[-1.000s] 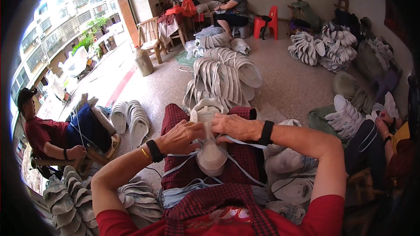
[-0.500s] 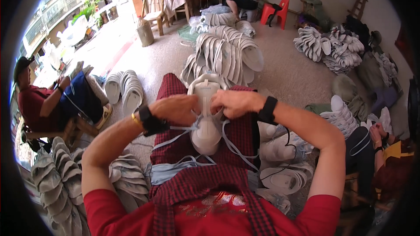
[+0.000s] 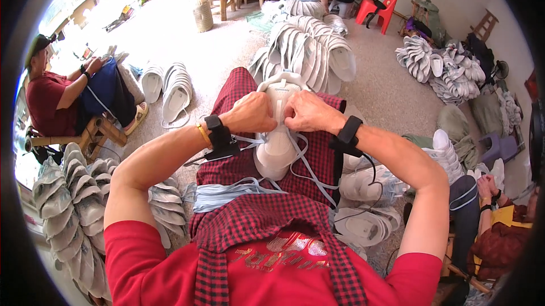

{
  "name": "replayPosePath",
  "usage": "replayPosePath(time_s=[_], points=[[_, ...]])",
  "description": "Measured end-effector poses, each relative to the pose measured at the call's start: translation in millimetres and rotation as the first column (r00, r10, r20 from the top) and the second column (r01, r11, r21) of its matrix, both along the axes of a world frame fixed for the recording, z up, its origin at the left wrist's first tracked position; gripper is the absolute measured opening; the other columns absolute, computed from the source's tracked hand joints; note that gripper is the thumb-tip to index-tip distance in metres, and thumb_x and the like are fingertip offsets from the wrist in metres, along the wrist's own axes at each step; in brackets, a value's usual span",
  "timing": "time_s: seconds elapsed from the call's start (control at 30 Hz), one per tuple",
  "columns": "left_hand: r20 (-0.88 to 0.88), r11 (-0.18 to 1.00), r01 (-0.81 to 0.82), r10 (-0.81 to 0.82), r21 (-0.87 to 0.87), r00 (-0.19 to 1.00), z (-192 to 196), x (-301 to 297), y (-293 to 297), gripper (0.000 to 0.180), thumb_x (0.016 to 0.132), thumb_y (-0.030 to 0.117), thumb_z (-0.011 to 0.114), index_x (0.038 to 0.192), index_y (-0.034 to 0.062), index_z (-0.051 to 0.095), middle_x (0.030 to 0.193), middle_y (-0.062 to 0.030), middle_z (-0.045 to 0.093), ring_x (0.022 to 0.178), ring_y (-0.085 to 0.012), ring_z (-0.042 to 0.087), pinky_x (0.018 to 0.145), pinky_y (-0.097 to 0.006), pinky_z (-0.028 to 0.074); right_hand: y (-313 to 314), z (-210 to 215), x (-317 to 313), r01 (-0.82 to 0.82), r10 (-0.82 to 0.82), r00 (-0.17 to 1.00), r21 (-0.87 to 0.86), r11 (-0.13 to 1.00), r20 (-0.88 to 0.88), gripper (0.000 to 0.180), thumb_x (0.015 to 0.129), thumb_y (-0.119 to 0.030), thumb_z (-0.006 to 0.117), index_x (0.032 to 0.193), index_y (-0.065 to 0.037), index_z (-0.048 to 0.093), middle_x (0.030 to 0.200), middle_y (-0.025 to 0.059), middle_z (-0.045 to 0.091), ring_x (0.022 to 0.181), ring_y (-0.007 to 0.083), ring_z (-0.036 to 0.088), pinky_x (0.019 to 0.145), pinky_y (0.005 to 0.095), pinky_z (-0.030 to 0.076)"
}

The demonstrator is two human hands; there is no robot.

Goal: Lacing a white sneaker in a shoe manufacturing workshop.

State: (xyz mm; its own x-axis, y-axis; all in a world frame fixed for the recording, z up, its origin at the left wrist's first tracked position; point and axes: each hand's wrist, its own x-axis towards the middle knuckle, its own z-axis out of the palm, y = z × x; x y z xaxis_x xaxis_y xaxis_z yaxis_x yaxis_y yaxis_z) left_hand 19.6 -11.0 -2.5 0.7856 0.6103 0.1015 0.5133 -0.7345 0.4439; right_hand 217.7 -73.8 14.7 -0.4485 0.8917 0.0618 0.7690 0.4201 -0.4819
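Note:
A white shoe upper (image 3: 276, 153) lies on my lap with its rounded toe toward me and its tongue between my hands. My left hand (image 3: 250, 113) is closed at the left side of the tongue, the fingers curled against the upper's edge. Opposite it, my right hand (image 3: 312, 112) is likewise closed on the right edge. The fingertips are partly hidden, so whether they also pinch lace does not show. A pale blue shoelace (image 3: 306, 171) comes out near the toe and trails loosely to both sides. More pale blue laces (image 3: 227, 194) lie bundled across my checked apron (image 3: 255, 215).
Nested shoe uppers (image 3: 301, 51) lie ahead of my knees, with more stacks (image 3: 76, 204) at the left and loose ones (image 3: 363, 224) at the right. Co-workers sit at the left, far back and right. A red chair (image 3: 379, 12) stands behind.
The view has shifted, so the surroundings sit lower at left and farther right. My left hand, blurred before, is now steady and closed beside the tongue. The laces hang differently.

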Motion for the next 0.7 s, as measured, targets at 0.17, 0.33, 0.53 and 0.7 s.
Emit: replayPosePath(time_s=[0.17, 0.33, 0.53, 0.7], points=[[0.383, 0.987, -0.053, 0.108, -0.150, 0.917, 9, -2, -10, 0.027, 0.070, 0.019, 0.065, 0.059, -0.0052, 0.061, 0.050, -0.0184, 0.051, 0.048, -0.0217, 0.057, 0.049, -0.041, 0.045, -9, 1, 3, 0.073, -0.055, 0.988, 0.125, 0.989, -0.144, 0.023, 0.082, -0.019, 0.057, 0.082, 0.003, 0.064, 0.068, 0.0135, 0.062, 0.060, 0.0222, 0.057, 0.061, 0.0372, 0.047], [0.489, 0.861, 0.163, 0.110, -0.481, 0.865, 43, -8, -57, 0.022, 0.093, 0.015, 0.053, 0.087, -0.0025, 0.065, 0.078, -0.0032, 0.060, 0.056, -0.0066, 0.056, 0.049, -0.023, 0.043, -15, 6, 15, 0.145, -0.158, 0.846, -0.067, 0.987, -0.508, 0.024, 0.098, -0.023, 0.052, 0.093, -0.003, 0.064, 0.074, -0.0062, 0.054, 0.062, 0.0045, 0.048, 0.056, 0.0252, 0.040], [0.809, 0.800, 0.492, -0.015, -0.342, 0.587, 133, -32, -99, 0.018, 0.099, 0.016, 0.053, 0.100, 0.0003, 0.062, 0.082, -0.0040, 0.063, 0.058, -0.0051, 0.056, 0.049, -0.021, 0.043, -5, 81, 29, 0.251, -0.103, 0.386, -0.003, 0.968, -0.917, 0.020, 0.099, -0.021, 0.054, 0.108, -0.006, 0.065, 0.090, -0.0030, 0.059, 0.074, -0.0002, 0.049, 0.055, 0.0164, 0.039], [0.742, 0.947, 0.228, -0.319, 0.225, 0.590, 230, -31, -53, 0.014, 0.097, 0.012, 0.051, 0.088, 0.0042, 0.059, 0.072, 0.0020, 0.052, 0.056, -0.0047, 0.048, 0.047, -0.022, 0.037, -28, 185, 31, 0.239, 0.087, 0.423, 0.204, 0.950, -0.902, 0.021, 0.098, -0.020, 0.056, 0.094, -0.003, 0.067, 0.076, 0.0004, 0.061, 0.067, 0.0078, 0.055, 0.055, 0.0248, 0.042]])
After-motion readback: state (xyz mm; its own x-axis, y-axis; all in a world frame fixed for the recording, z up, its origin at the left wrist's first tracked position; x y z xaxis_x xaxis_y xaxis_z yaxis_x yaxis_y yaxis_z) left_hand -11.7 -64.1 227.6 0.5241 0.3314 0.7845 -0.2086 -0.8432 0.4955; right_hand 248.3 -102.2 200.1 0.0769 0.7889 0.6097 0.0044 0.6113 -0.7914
